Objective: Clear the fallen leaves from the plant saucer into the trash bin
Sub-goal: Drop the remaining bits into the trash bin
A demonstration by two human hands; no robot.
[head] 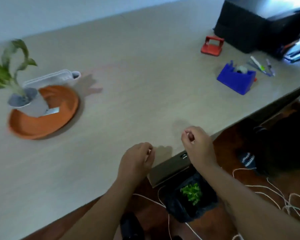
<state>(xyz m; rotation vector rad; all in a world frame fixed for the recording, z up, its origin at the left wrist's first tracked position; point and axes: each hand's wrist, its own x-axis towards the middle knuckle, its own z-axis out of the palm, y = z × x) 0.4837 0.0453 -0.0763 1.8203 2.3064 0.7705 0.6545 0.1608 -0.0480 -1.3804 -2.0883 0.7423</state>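
An orange plant saucer (59,108) lies at the left of the table, with a white pot (33,106) holding a green plant (9,66) standing on it. No leaves show on the saucer's bare surface. Below the table's front corner stands a trash bin (177,205) lined with a black bag, with green leaves (191,192) inside. My left hand (137,161) hovers over the table edge with fingers curled and nothing visible in it. My right hand (197,144) is over the corner above the bin, fingers pinched together; whether it holds anything is unclear.
A white tray (48,78) lies behind the saucer. At the right are a red stamp holder (211,46), a blue tape dispenser (235,80), pens (261,67) and a black printer (260,23). White cords (275,193) trail over the brown floor.
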